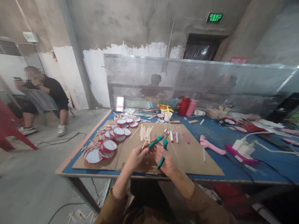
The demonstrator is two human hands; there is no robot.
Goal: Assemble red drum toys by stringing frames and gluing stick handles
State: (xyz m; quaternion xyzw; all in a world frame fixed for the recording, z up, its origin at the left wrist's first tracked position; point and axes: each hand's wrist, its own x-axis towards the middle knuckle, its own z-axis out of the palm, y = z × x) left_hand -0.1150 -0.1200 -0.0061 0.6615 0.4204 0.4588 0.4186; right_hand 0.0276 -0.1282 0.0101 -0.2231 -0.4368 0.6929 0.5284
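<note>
While the L hand's (136,158) fingers pinch a thin stick (147,137) over the cardboard (187,155), the R hand (168,162) supports spread-handled pliers (165,143); can't tell how its fingers close. Best steady the stick w/ light pressure, fingertips clear of the cutting end.

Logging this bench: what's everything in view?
table: one, blue, centre to right
cardboard: one, brown, on table
discs: over ten, white and red, left
sticks: many, pale, mid cardboard
glue gun: one, pink, right
power strip: one, purple, right
bottles: two, red and pink, back
cups: two, white, back
clutter: uncounted, mixed, back right
mesh: one, grey, behind table
exit sign: one, green, upper right
people: at least two, dark clothes, left and behind mesh
pliers: one, teal, over cardboard
left hand: one, bare, holding stick
right hand: one, bare, around pliers
</note>
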